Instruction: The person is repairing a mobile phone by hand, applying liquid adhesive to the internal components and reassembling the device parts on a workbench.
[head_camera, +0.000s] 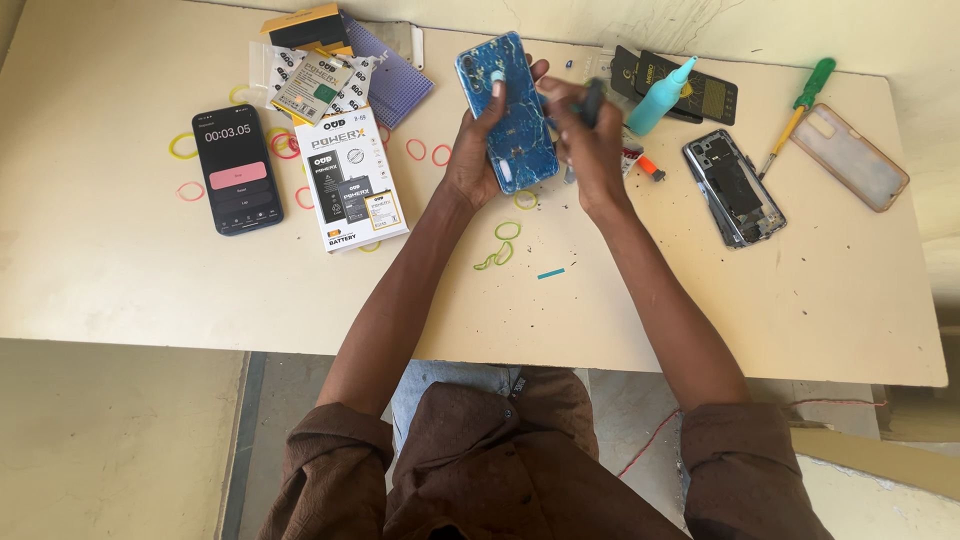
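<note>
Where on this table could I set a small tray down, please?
The table is bare along its near edge, in front of the black phone and white box, and in front of the opened phone. The far strip around both hands is crowded.

Brightness: bright, even daylight over my whole counter; nothing looks dim.
Light source: it seems to fall from above and slightly ahead of me, soft rather than harsh.
Shadows: short and faint, tucked close under my left hand, my right hand and my forearms.
Glare: a pale sheen on the blue phone back cover and on the stopwatch phone screen.
Blur: my right hand is slightly smeared.
Focus: counter items sharp; my brown shirt softer.
Distortion: counter edges bow and splay outwards, a wide-lens look.
</note>
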